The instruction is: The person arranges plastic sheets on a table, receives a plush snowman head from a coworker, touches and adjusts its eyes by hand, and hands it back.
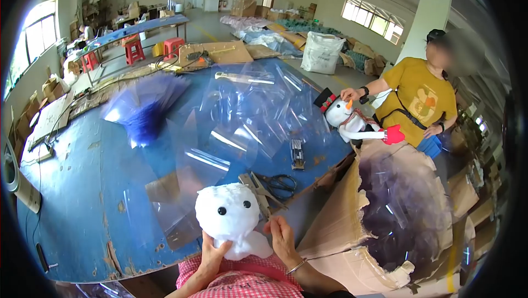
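A white plush snowman head [226, 213] with two black button eyes sits upright close to my body, above a pink checked apron [247, 279]. My left hand [212, 257] is closed around its lower left side, thumb on the front. Just right of the plush, my right hand [282, 237] is raised with its fingers curled together; whatever they pinch is too small to make out. Beyond that hand, black-handled scissors [281, 186] and a long flat tool [258, 191] lie at the table edge.
Clear plastic sheets [247, 116] and a blue-violet film bundle [144, 111] cover parts of the blue table [77, 188]. A torn cardboard box [335, 210] of clear film stands at right. Behind it, a person in a mustard shirt [421, 92] touches a snowman plush [344, 114].
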`<state>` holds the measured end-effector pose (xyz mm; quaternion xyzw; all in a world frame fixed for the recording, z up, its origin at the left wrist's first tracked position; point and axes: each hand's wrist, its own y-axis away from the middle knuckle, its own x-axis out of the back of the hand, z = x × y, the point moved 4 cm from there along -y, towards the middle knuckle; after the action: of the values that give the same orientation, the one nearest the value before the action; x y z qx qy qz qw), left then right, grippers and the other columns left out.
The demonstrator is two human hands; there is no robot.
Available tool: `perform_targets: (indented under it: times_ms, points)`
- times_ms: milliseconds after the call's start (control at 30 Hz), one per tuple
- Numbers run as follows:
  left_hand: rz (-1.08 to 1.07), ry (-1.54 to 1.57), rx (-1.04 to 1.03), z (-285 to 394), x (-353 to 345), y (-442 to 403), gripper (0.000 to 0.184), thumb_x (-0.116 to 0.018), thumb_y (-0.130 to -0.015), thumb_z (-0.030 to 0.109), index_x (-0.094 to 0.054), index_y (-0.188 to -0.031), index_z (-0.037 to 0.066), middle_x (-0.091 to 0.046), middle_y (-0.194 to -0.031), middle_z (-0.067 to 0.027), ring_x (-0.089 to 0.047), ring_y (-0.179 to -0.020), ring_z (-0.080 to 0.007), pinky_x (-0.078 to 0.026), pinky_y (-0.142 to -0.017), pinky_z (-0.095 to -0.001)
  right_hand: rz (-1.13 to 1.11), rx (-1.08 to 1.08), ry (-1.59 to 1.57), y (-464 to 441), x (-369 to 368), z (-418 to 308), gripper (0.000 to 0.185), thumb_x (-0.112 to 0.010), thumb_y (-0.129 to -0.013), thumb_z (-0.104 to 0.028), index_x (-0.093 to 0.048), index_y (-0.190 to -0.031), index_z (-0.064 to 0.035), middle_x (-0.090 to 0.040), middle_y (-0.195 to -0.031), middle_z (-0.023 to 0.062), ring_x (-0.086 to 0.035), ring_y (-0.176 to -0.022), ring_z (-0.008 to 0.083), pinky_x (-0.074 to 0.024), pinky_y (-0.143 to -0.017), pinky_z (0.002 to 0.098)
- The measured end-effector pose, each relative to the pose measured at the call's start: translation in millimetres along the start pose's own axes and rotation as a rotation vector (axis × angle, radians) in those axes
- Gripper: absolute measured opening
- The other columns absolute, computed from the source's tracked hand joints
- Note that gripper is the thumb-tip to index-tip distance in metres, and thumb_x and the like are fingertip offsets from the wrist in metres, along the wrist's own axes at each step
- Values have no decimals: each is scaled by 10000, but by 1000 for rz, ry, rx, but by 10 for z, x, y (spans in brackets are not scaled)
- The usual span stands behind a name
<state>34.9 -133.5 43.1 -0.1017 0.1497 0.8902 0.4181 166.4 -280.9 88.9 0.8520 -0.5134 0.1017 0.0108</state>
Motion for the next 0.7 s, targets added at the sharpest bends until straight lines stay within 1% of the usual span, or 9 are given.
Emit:
perform_targets:
  times_ms: [100, 200, 267, 333, 433, 467, 533, 633, 700]
  points:
    - [-20, -30, 12, 82, -26, 54, 812, -683, -690, 149, -225, -1348, 22, -435, -1245, -160, -435, -1159, -255, -381, -966, -376, -20, 3, 43, 40, 15, 33, 207, -453, -947, -155, -543, -833, -8, -594, -706, 47, -540, -654, 105, -446, -626, 261]
    - [-43, 33, 25, -22, 5, 51, 812, -684, -691, 147, -227, -1349, 18, -431, -1252, -160, -430, -1167, -254, -379, -971, -375, -4, 22, 61, 80, 33, -12, 109, -528, -900, -91, -572, -853, -4, -599, -721, 63, -551, -637, 147, -451, -617, 281]
    - [-53, 77, 42, -168, 71, 45, 810, -691, -691, 151, -233, -1345, 12, -431, -1250, -158, -425, -1170, -254, -370, -978, -370, 86, 371, 324, 82, 80, -293, 62, -576, -853, -53, -600, -881, -2, -598, -735, 80, -559, -649, 188, -454, -609, 299]
    - [-51, -32, 19, -112, 60, 76, 831, -703, -692, 176, -225, -1350, 4, -424, -1250, -163, -420, -1171, -254, -364, -978, -368, 118, 627, 455, 78, 73, -558, 111, -621, -803, -20, -629, -913, -9, -596, -766, 96, -564, -676, 230, -455, -600, 317]
    - [-69, -167, -9, -29, 33, 92, 865, -718, -691, 210, -209, -1359, 1, -421, -1242, -171, -417, -1169, -260, -364, -971, -373, 118, 805, 479, 32, 78, -767, 183, -649, -765, 7, -652, -944, -30, -591, -821, 97, -567, -728, 243, -454, -601, 321]
    - [-88, -167, -3, 47, -15, 112, 877, -723, -689, 221, -205, -1362, 2, -422, -1236, -172, -417, -1168, -263, -366, -969, -376, 98, 797, 475, -7, 78, -783, 213, -661, -743, 26, -651, -947, -34, -588, -835, 89, -563, -719, 241, -454, -606, 316]
    - [-101, -186, 13, 101, -47, 132, 887, -732, -684, 235, -207, -1364, 11, -424, -1231, -169, -415, -1169, -265, -364, -975, -381, 76, 807, 470, -99, 66, -816, 237, -688, -720, 17, -658, -952, -25, -578, -815, 70, -559, -725, 236, -458, -619, 323]
    - [-117, -197, 11, 118, -64, 112, 888, -735, -686, 238, -207, -1363, 11, -420, -1239, -169, -413, -1175, -262, -364, -981, -383, -2, 826, 459, -171, 63, -841, 250, -709, -698, 13, -663, -941, -24, -580, -809, 66, -561, -719, 222, -461, -608, 310]
    - [-113, -200, 15, 108, -47, 99, 888, -736, -685, 236, -207, -1362, 10, -419, -1242, -170, -413, -1177, -262, -366, -980, -384, -48, 780, 410, -205, 71, -834, 268, -719, -685, 15, -665, -945, -27, -581, -808, 66, -560, -712, 214, -464, -598, 302]
